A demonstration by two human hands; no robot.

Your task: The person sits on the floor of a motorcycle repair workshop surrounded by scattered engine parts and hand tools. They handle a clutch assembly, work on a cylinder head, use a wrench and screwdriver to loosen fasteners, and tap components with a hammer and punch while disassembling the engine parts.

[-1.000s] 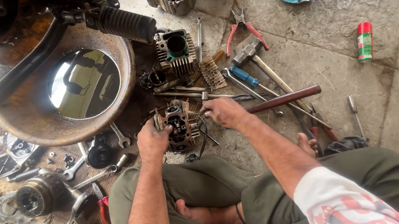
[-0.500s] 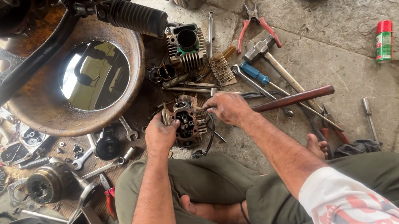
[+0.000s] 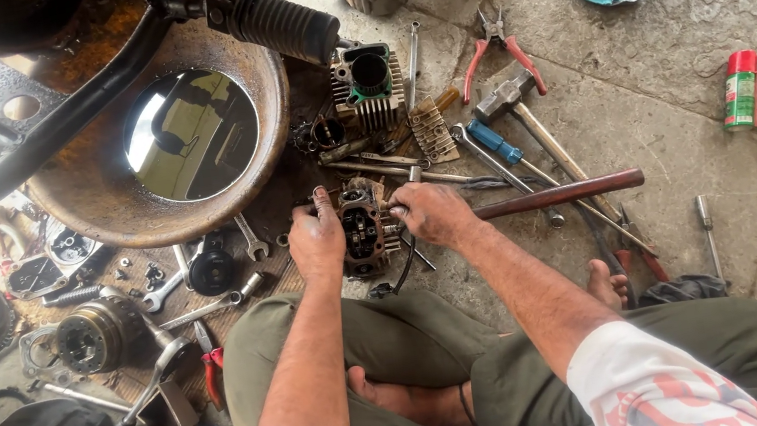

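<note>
Crouched on the floor, the left hand (image 3: 318,243) is gripping the cylinder head (image 3: 362,231) between the knees while the right hand (image 3: 432,215) is closing on a small tool against it, which could slip and gouge the greasy casting.

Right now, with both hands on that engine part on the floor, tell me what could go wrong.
1. The left hand and right hand grip the greasy engine part; a slip could pinch fingers.
2. The rusty pan of oil sits close beside the left arm; a nudge might spill it.
3. Loose tools, like the hammer and red pliers, lie near the bare foot.
</note>
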